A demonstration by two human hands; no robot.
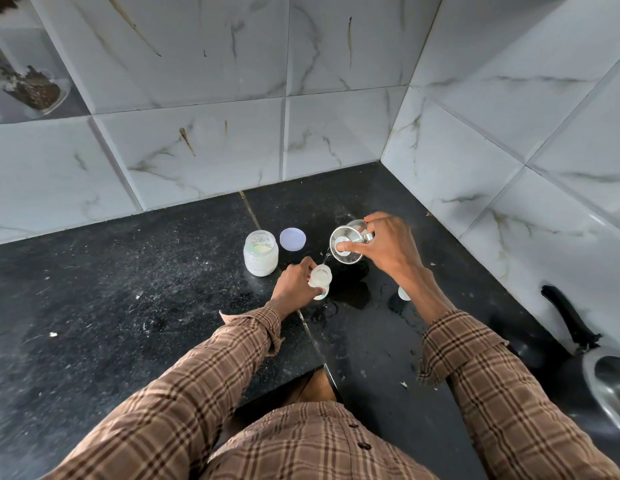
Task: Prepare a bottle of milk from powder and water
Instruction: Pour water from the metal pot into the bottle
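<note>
- Nearest you, your chest and both forearms fill the lower frame in a brown checked shirt; the frame edge cuts off your body.
- The black speckled surface runs out from under your arms, dotted with pale crumbs and wet patches around the middle.
- At the lower right edge, a dark pan with a black handle is only partly in frame; its bowl is cut off.
- Your left hand has its fingers curled round the small baby bottle, which stands open-mouthed on the surface with whitish contents; the hand hides much of its body.
- A small pale object sits just behind your right wrist, mostly hidden; you cannot tell what it is.
- Your right hand grips a steel cup, tilted toward the bottle, with a thin stream of water falling from its rim to the bottle's mouth. The fingers cover the cup's far side.
- Left of the bottle stands an open clear jar holding white powder.
- Its pale round lid lies flat just beside the jar, between jar and cup.
- Beyond, white marbled wall tiles meet in a corner at the right.
- At the far upper left, a shelf holds a blurred jar with dark contents, hard to make out.
</note>
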